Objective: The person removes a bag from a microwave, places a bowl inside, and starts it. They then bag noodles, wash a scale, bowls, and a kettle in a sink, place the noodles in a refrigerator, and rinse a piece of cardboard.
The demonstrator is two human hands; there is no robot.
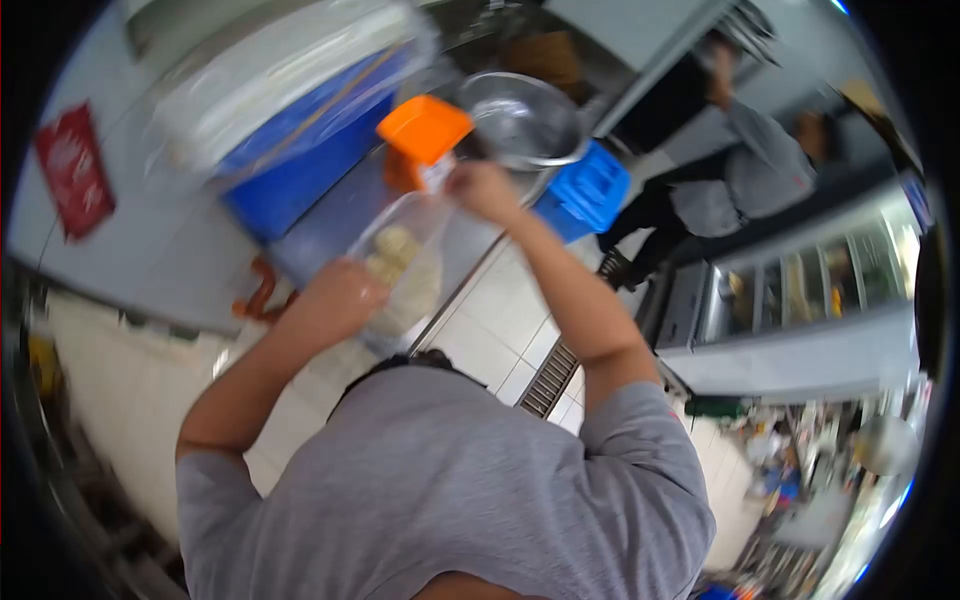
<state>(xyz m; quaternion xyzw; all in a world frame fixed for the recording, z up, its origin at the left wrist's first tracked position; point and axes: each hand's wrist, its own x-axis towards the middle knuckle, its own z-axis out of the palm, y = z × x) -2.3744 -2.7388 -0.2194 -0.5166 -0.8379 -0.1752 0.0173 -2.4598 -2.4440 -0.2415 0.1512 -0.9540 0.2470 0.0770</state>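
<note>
A clear plastic container, bag-like in the blur, lies tilted in front of me with several pale round lumps like dough balls inside. My left hand is at its near left side, fingers curled over the edge close to the lumps. My right hand is closed by the far right corner, beside an orange tub and a small white patch. Motion blur hides what its fingertips pinch. Both hands are above the edge of a grey metal worktop.
Behind the tub stands a large steel bowl, with a blue lidded bin beside it. A plastic-wrapped blue box is at left, a red packet farther left. Another person reaches up near a glass-fronted cabinet. A drain grate crosses the floor.
</note>
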